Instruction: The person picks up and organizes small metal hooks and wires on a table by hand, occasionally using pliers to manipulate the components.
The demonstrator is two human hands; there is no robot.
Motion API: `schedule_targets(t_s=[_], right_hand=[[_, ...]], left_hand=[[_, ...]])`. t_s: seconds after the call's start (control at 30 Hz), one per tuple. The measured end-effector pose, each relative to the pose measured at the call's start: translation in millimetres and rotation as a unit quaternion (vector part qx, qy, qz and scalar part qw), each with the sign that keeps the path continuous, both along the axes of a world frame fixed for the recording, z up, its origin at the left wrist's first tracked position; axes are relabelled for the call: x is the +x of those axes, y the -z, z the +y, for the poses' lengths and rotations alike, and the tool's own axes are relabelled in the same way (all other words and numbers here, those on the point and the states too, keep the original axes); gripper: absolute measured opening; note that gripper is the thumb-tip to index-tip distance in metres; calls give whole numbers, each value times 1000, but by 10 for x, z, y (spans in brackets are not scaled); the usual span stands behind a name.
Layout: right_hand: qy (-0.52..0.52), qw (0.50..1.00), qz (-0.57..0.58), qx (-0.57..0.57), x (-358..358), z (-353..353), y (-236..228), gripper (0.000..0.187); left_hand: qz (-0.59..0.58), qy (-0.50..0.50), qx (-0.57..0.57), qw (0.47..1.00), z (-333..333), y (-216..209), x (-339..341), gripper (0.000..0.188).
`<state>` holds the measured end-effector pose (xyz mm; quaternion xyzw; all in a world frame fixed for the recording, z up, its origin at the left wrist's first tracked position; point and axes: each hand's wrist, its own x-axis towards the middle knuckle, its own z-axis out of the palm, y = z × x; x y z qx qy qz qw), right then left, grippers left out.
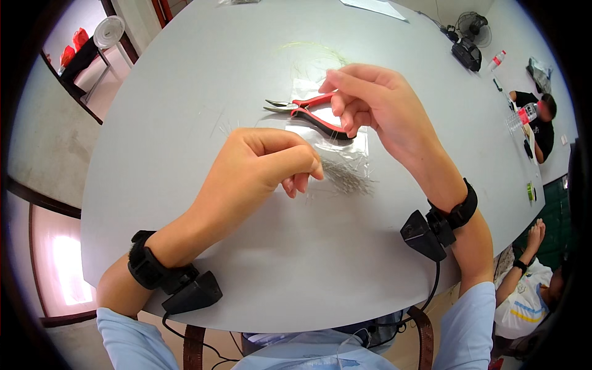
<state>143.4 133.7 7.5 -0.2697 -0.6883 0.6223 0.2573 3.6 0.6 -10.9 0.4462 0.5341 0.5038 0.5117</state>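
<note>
My left hand (265,161) is closed in a pinch just left of a bundle of thin silvery wire pins (348,177). Anything between its fingertips is too fine to make out. My right hand (379,102) is raised over the handles of a pair of bent-nose pliers (324,123), thumb and forefinger together. What it pinches, if anything, does not show clearly. The pliers have red and black handles and lie with their jaws to the left. Under them is a clear plastic bag (361,148). Beyond them lies a loose coil of fine yellow-green wire (302,44).
A few stray pins (219,120) lie left of the pliers on the grey table (154,154). A white sheet (375,7) is at the far edge. Farther right are a black case (467,54), bottles (496,60) and two other people (527,283) beside the table.
</note>
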Motion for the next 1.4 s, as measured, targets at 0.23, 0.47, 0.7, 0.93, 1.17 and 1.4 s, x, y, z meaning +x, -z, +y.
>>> schedule_targets(t_s=[0.23,0.47,0.7,0.93,1.17,1.4], right_hand=[[-2,1000,22,-14,-14,16,8,25],[-8,999,43,-22,-17,49,17,22],[-7,998,52,-31,-21,41,3,20],[-8,998,59,-36,-23,45,3,20],[-8,997,65,-35,-23,47,0,20],[-8,997,63,-38,-25,56,-2,20]], left_hand=[[2,2,-6,1000,-1,8,-17,14],[27,11,-7,1000,-10,-22,-15,14],[27,13,-8,1000,-6,-29,0,14],[8,15,-9,1000,-7,-27,5,13],[3,30,-6,1000,-13,-34,6,12],[25,37,-12,999,-39,-93,30,12]])
